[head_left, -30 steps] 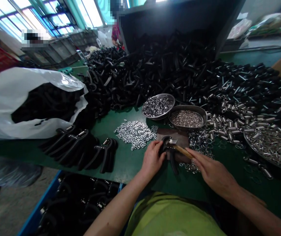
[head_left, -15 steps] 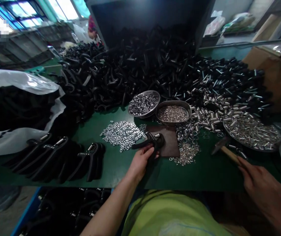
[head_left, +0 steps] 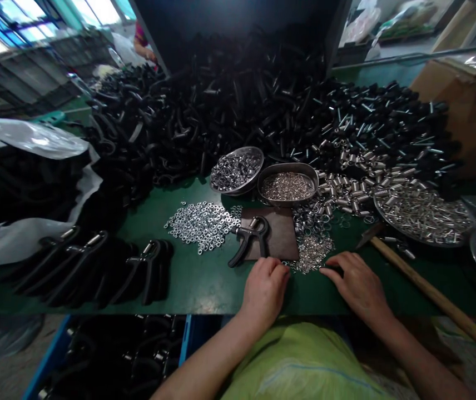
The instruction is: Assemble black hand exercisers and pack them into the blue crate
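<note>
A black hand grip (head_left: 265,244) with a spring lies on a dark metal plate (head_left: 283,230), not held. My left hand (head_left: 265,286) is just below the plate, fingers curled together at the edge of a pile of small rivets (head_left: 313,250); what they pinch, if anything, is hidden. My right hand (head_left: 358,286) hovers right of that pile, thumb and fingers apart with nothing seen between them. A hammer (head_left: 425,283) with a wooden handle rests on the table to its right, out of both hands. Loose washers (head_left: 204,222) are spread left of the plate.
A bowl of metal parts (head_left: 238,169) and an oval tin of rivets (head_left: 288,186) stand behind the plate. Springs (head_left: 350,191) and a wide bowl of pins (head_left: 425,214) are at right. Assembled hand grips (head_left: 146,269) line the left. Black handles (head_left: 221,111) heap behind. A co-worker's arm (head_left: 144,47) shows far left.
My right hand has put down the hammer and moved left to the rivets. My left hand has let go of the hand grip, which now lies turned on the plate.
</note>
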`<state>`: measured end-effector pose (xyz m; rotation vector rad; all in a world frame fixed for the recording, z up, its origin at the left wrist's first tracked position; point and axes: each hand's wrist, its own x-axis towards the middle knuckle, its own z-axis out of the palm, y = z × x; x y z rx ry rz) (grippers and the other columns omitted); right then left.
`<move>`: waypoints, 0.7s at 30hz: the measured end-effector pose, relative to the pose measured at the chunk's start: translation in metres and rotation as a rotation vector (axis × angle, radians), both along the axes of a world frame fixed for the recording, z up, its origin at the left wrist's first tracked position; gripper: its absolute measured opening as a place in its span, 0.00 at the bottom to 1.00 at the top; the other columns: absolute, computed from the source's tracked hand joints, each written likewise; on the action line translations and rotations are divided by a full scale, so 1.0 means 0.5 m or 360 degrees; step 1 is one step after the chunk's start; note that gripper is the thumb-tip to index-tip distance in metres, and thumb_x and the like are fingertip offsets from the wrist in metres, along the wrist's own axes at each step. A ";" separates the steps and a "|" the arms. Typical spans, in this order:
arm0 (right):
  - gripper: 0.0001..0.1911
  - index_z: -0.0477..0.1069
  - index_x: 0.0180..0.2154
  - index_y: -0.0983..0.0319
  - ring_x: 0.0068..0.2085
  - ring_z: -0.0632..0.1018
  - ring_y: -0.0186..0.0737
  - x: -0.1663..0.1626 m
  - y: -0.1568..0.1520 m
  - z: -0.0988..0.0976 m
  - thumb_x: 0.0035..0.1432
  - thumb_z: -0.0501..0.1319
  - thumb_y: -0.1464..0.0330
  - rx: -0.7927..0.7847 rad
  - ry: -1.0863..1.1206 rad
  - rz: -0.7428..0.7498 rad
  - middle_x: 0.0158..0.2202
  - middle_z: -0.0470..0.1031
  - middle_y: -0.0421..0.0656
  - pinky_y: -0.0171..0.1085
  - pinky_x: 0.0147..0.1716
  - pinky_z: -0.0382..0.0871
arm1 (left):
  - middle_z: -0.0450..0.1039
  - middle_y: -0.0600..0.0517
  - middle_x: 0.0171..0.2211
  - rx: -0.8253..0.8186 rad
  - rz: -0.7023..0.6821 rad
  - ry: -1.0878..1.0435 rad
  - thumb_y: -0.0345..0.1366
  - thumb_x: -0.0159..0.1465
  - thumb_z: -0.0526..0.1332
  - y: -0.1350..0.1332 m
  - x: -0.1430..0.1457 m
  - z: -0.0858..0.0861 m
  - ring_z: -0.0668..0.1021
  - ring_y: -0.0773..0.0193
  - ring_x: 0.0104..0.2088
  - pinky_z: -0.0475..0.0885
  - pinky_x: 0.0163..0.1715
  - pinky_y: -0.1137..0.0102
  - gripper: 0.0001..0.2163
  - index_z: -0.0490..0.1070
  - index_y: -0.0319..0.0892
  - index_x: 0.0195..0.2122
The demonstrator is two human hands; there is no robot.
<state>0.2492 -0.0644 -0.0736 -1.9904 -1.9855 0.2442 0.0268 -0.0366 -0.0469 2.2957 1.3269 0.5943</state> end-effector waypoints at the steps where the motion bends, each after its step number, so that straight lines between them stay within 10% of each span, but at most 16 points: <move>1: 0.08 0.69 0.32 0.59 0.39 0.71 0.43 -0.002 0.001 -0.002 0.58 0.59 0.62 -0.0017 0.0004 -0.0008 0.33 0.72 0.42 0.41 0.38 0.65 | 0.71 0.49 0.34 0.0072 -0.0045 0.0138 0.33 0.65 0.55 0.001 0.011 -0.005 0.70 0.60 0.36 0.66 0.35 0.66 0.07 0.73 0.42 0.36; 14: 0.14 0.68 0.33 0.59 0.33 0.76 0.43 0.025 0.021 0.000 0.60 0.49 0.58 -0.0143 0.0436 -0.0169 0.31 0.76 0.43 0.40 0.33 0.66 | 0.69 0.49 0.33 0.0217 -0.0258 0.0674 0.29 0.64 0.53 0.024 0.063 -0.032 0.71 0.59 0.36 0.66 0.34 0.64 0.04 0.67 0.40 0.35; 21: 0.14 0.74 0.33 0.59 0.26 0.74 0.39 -0.007 0.098 0.078 0.51 0.58 0.57 -0.0236 0.0934 -0.0217 0.26 0.75 0.41 0.37 0.26 0.66 | 0.75 0.51 0.34 -0.0391 -0.0004 -0.0262 0.33 0.64 0.55 0.047 0.027 0.012 0.75 0.62 0.35 0.69 0.35 0.69 0.06 0.71 0.42 0.38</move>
